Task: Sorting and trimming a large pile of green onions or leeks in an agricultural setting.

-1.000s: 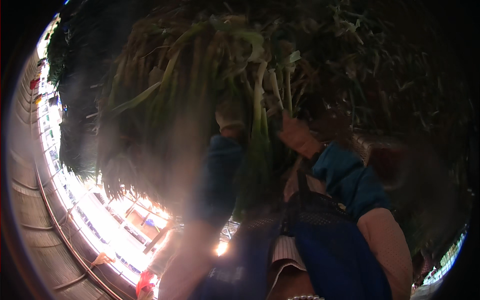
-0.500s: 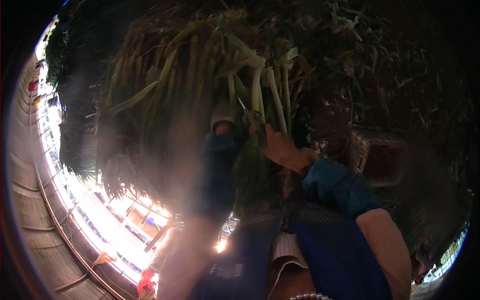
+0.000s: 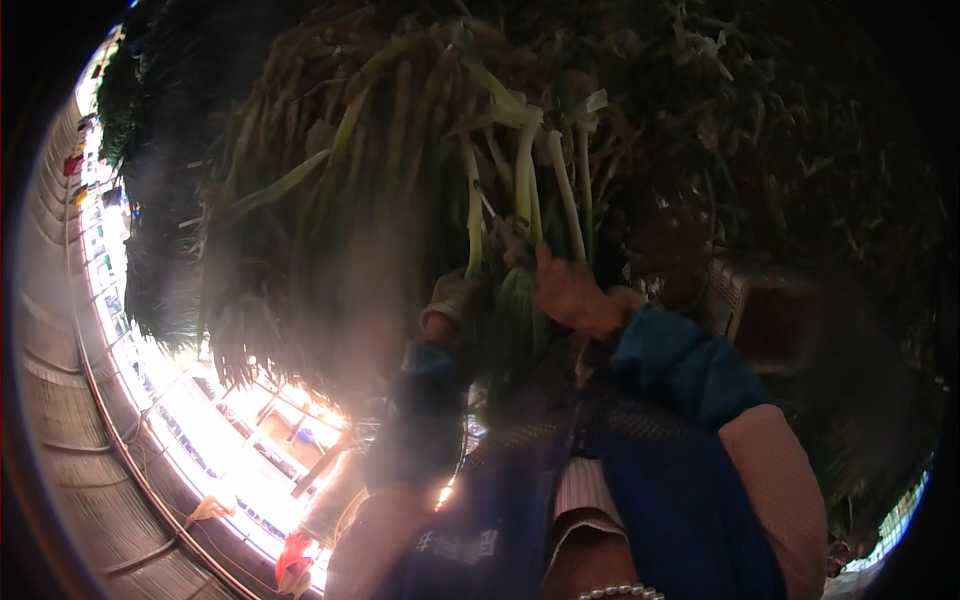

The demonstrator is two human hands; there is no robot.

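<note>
My left hand (image 3: 450, 302), in a light glove, is closed round the lower part of a pale green onion stalk (image 3: 474, 205). The fingers are partly hidden in shadow. To its right, my right hand (image 3: 575, 295) is closed, its index finger pointing up beside several green onions (image 3: 524, 165). A thin bright blade, seemingly a small knife (image 3: 488, 206), sticks up to the left from a dull grip by the right fingers. Green leaves (image 3: 515, 310) hang down between the two hands.
A large pile of green onions (image 3: 370, 170) fills the left and far side. Loose leaves and trimmings (image 3: 740, 110) lie in the dark at far right. A woven plastic basket or crate (image 3: 724, 295) stands right of my right forearm. Bright light glares at lower left.
My left hand has come down toward my body, and a pale stalk now shows upright above it. My right hand has barely shifted, with the blade still by its fingers.
</note>
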